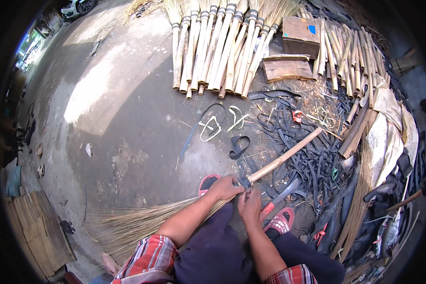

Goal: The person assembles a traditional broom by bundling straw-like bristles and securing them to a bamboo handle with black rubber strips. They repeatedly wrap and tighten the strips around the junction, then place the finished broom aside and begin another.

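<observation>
A broom lies slanted across my lap, its bamboo handle (pixel 288 154) pointing away to the right and its dry bristles (pixel 128 222) fanning out to the left. Black rubber strip (pixel 244 181) wraps the joint between handle and bristles. My left hand (pixel 225 187) is closed around the broom just at that binding. Close beside it, my right hand (pixel 250 202) has its fingers pinched together at the strip; the pinched part is mostly hidden. A knife (pixel 285 193) with a red handle lies by my right hand, above a pink slipper (pixel 280 221).
Several finished brooms (pixel 217 52) lie in a row at the far side. Bamboo sticks (pixel 348 57) are piled at the far right, near a cardboard box (pixel 300 37). Tangled black rubber strips (pixel 307 156) cover the ground to the right. Flattened cardboard (pixel 40 232) lies at the left.
</observation>
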{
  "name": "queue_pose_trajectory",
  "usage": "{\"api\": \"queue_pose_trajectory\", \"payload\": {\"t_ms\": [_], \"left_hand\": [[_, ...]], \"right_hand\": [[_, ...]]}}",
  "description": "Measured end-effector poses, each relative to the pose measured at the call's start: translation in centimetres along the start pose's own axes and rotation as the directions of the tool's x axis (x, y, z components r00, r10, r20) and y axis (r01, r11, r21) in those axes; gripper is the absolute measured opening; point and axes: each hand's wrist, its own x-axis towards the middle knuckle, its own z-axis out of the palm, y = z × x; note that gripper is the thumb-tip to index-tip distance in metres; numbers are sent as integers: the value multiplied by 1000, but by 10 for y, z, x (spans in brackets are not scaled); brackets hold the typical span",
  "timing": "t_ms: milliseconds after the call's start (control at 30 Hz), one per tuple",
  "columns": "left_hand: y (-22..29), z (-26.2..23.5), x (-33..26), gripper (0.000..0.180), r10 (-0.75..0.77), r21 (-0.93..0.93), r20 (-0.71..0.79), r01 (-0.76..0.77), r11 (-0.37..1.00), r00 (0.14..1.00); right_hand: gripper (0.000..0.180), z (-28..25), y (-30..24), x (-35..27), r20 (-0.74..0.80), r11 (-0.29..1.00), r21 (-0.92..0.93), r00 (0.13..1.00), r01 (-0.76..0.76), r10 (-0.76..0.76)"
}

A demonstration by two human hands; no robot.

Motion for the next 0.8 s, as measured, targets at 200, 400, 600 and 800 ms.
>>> {"api": "queue_pose_trajectory", "payload": {"t_ms": [200,400,600,800], "left_hand": [[6,-5,4,72,-69,21,88,68,997,994],[9,-10,-4,76,-46,-19,140,50,999,989],[24,-23,-10,82,32,66,187,-45,997,982],[52,-15,-9,77,-26,371,137,-27,928,990]], "right_hand": [[19,-6,9,11,-16,983,-184,1000,14,-17],[29,-16,24,14,165,981,-179,985,73,-44],[63,-47,88,-8,-110,830,-353,900,-432,421],[57,-22,149,-21,-96,780,-41,779,-625,619]]}}
